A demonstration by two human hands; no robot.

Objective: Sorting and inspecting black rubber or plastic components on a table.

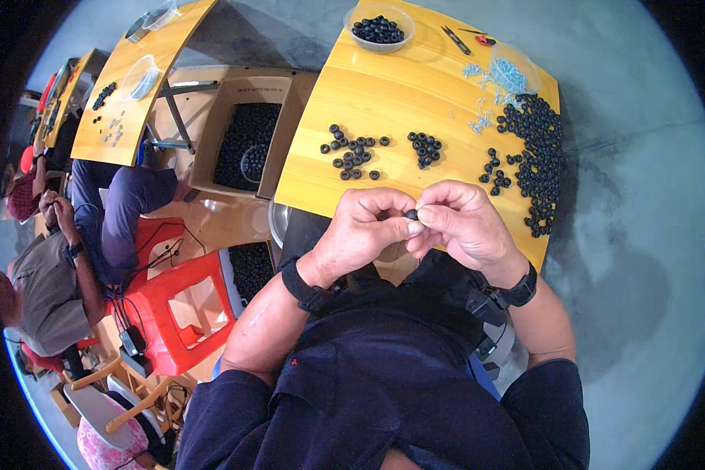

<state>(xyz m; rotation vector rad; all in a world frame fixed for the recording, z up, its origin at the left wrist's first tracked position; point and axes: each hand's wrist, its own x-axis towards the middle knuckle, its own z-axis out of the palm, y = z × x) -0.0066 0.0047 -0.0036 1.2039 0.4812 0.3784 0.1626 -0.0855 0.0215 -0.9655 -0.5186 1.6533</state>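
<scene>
Just off the near edge of the yellow table [305, 188], both my hands meet at one small black round part [412, 214]. My left hand [366, 227] pinches it between thumb and forefinger. From the other side, my right hand [464, 225] grips it with its thumb and fingertips; whether it also holds a tiny piece is hidden. Loose black round parts with holes [354, 154] lie beyond my left hand, with a smaller cluster [424, 149] beside them. A large heap of the same parts [539, 157] covers the table's right side.
At the far side stand a clear bowl of black parts [377, 31] and a tub of small silvery pieces [509, 76], some spilled beside it. Black tweezers [456, 41] lie between them. Left are a carton of black parts [247, 145], a red stool [176, 313] and a seated person [59, 274].
</scene>
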